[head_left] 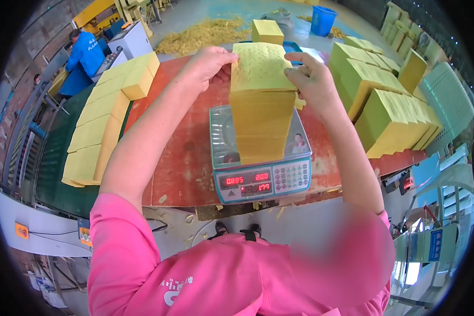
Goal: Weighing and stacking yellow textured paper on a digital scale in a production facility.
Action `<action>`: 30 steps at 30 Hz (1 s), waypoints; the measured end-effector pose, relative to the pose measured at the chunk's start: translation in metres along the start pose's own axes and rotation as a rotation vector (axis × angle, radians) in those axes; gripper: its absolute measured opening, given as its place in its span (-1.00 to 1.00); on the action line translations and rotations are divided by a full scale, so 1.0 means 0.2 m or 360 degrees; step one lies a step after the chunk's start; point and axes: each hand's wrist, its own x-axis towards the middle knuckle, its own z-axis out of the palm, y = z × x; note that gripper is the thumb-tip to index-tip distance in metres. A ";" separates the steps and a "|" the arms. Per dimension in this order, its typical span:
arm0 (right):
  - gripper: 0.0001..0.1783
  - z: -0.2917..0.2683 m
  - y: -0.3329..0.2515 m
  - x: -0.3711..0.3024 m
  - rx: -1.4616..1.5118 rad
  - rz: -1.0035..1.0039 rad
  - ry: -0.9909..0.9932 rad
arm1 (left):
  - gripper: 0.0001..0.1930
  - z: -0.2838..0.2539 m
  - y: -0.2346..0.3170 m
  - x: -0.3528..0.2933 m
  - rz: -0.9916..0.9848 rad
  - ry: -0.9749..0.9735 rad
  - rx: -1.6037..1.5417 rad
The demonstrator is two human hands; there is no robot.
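Note:
A tall stack of yellow paper sheets (pixel 263 124), its top sheet dotted with rows of small punched marks, stands upright on a digital scale (pixel 226 158) with a lit red display. At the stack's upper left edge my left hand (pixel 211 66) is closed, thumb and forefinger pinching the top sheets. Opposite it, my right hand (pixel 315 79) grips the right edge between thumb and forefinger, its other fingers curled. How many sheets each hand has hold of cannot be made out.
The scale sits on a worn red table (pixel 179 174). Yellow paper blocks (pixel 97 118) line a green conveyor on the left; more paper stacks (pixel 389 121) stand at right beside a pale green plastic chair (pixel 447 100). Behind are another block (pixel 267 31), a blue bin (pixel 323 21) and a person in blue (pixel 87 52).

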 end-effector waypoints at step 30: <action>-0.75 -0.11 0.33 -0.40 0.0061 -0.0139 0.0516 | -0.58 -0.16 -0.41 -0.33 0.0296 0.0703 -0.0175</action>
